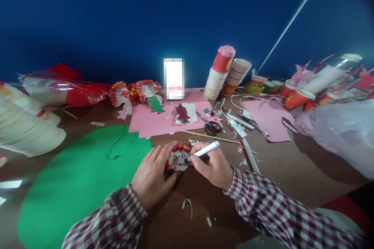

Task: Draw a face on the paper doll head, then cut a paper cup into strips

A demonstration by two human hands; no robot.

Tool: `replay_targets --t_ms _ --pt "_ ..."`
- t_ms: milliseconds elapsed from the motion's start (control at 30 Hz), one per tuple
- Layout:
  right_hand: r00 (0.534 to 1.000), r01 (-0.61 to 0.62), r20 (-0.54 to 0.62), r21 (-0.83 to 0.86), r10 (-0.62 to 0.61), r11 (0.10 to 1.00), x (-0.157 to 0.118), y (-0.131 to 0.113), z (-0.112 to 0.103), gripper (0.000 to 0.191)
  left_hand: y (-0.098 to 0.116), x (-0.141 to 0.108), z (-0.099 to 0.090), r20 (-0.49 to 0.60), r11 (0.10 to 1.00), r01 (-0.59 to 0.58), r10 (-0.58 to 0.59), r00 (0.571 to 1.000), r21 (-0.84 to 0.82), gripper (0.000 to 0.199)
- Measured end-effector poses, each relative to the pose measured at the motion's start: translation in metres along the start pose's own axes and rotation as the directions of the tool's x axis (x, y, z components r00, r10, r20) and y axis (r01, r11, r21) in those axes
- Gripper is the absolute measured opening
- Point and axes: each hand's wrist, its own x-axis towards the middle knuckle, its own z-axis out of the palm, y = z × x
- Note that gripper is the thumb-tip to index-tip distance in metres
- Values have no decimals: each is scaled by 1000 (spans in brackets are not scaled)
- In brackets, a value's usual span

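A small round paper face (181, 164) with drawn eyes and a curled red-and-yellow rim lies on the brown table in front of me. My left hand (156, 171) steadies it from the left, fingers over the rim and thumb near its lower edge. In my right hand (212, 165) is a white marker (206, 149), its dark tip touching the face just below the drawn eyes. Fingers cover parts of the rim on both sides. Thin paper scraps (188, 206) lie nearer to me.
Left is a large green sheet (84, 175). Behind lie pink sheets (157, 124), black-handled scissors (212, 127), a wooden stick (209, 136) and finished-looking paper figures (147, 91). A lit phone (174, 79) stands at the wall. Cup stacks (217, 74) and a plastic bag (341, 132) stand right.
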Motion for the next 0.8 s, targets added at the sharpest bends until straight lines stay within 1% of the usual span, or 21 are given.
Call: replay_targets --t_ms 267,467,667,800 --pt "1000 8 -11 0 -8 1000 0 0 -1 6 0 0 0 16 1000 21 -21 1000 15 67" --pt "1000 -2 -29 -11 2 1000 1 1 -1 7 0 0 0 3 1000 10 -11 1000 11 67" --pt "996 25 -82 -49 -29 998 1 -1 -1 5 0 -1 1 4 1000 13 -13 1000 8 68" --pt "992 8 -123 -24 -11 1000 2 -3 -3 6 -1 -1 1 17 1000 15 -15 1000 13 68"
